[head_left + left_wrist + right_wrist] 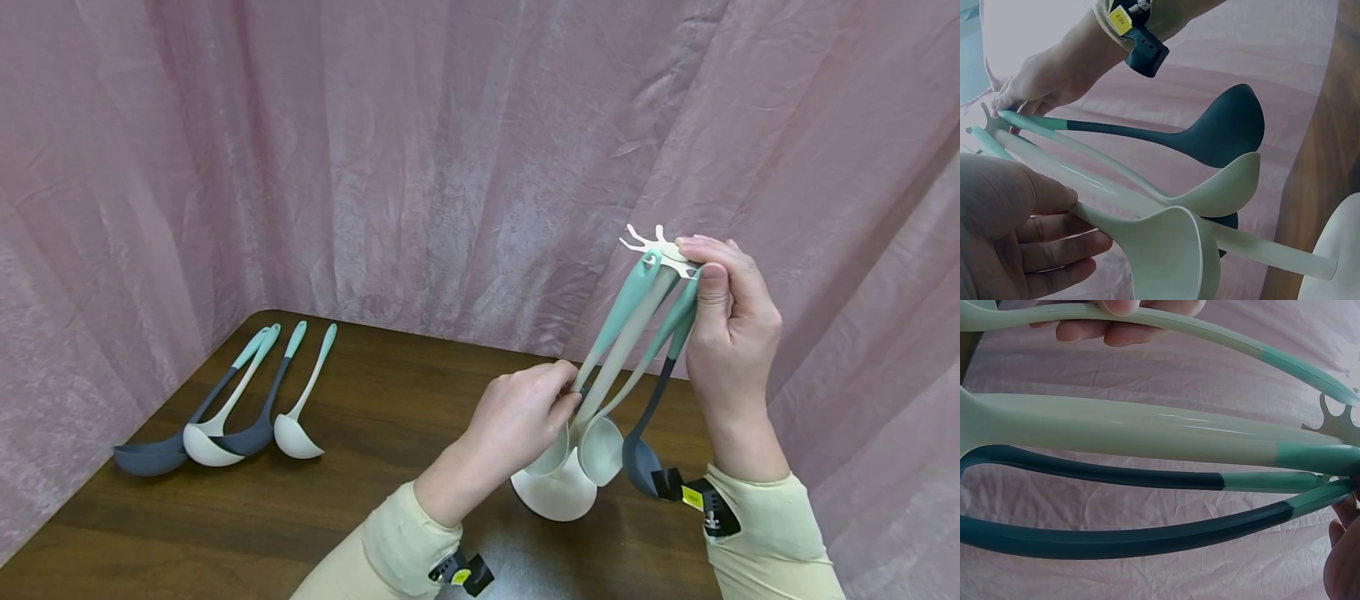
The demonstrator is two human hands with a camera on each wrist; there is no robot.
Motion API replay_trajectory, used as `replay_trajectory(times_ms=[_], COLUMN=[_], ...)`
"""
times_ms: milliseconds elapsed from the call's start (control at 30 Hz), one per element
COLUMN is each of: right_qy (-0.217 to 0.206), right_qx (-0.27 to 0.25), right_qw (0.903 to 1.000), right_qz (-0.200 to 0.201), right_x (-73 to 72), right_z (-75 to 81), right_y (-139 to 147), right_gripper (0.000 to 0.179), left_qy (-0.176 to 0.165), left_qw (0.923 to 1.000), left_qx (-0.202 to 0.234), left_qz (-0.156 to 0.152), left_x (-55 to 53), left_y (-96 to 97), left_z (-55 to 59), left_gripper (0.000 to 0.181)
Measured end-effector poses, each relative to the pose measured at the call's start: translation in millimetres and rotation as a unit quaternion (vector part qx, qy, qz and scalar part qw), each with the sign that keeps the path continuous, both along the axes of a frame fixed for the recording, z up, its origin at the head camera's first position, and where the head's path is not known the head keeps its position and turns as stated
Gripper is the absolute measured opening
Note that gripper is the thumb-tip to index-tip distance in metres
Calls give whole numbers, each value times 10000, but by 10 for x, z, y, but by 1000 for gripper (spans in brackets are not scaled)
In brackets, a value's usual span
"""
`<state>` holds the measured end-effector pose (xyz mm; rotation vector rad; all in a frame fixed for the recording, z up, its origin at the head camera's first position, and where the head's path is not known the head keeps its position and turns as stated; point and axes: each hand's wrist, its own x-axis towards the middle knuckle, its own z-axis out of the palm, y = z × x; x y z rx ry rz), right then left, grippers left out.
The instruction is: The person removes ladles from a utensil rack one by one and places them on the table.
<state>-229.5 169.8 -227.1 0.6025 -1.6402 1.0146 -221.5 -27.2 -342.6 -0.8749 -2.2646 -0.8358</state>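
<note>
White, mint-handled ladle [1169, 262] hangs on the utensil stand [626, 350], its stem pinched between thumb and fingers of the left hand [517, 412]. Thumb and fingers of the right hand [731, 312] grip the stand's hooked top [662, 248]. Four more ladles [297, 437] lie on the wooden table [405, 408], well apart.

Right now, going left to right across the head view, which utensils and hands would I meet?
Leftmost dark ladle, first white ladle, second dark ladle, second white ladle, left hand, hanging white ladle's bowl, hanging dark ladle's bowl, right hand.
</note>
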Motion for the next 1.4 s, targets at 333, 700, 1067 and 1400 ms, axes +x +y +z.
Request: replay_trajectory(times_ms=[333, 700, 1067, 1400], right_qy=[15, 18, 21, 29], right_qx=[-6, -59, -67, -9], right_qw=[10000, 10000, 10000, 10000], right_qz=[11, -18, 1, 81], right_x=[-43, 44, -45, -78], right_z=[-21, 28, -15, -26], right_y=[40, -53, 40, 77], right_gripper=[28, 27, 27, 27], left_qy=[-26, -70, -74, -59], left_qw=[10000, 10000, 10000, 9998], left_qx=[24, 43, -7, 154], left_qz=[-10, 8, 27, 137], left_x=[-6, -5, 18, 5], left_y=[-18, -45, -88, -243], left_z=[10, 37, 70, 91], left_gripper=[10, 10, 11, 12])
